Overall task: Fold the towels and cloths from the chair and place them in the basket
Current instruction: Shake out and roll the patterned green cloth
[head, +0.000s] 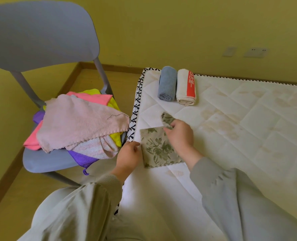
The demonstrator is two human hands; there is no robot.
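The floral cloth [154, 150] is printed with olive-green flowers and leaves on a pale beige ground. The mattress [248, 127] under it is quilted in white diamonds, marked with faint yellowish stains and edged with a black-and-white zigzag trim [135, 108]. On the grey-blue chair [40, 35] a pale pink cloth [81, 122] is heaped with a hot pink cloth [94, 97], a yellow cloth [116, 137], a purple cloth [80, 158] and a pink-and-white striped towel [94, 147], while a blue towel [167, 84] and a white towel [183, 87] banded in red with white characters are set against a yellow wall [179, 32].

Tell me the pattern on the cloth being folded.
The cloth is beige with an olive-green floral print, seen best in the head view.
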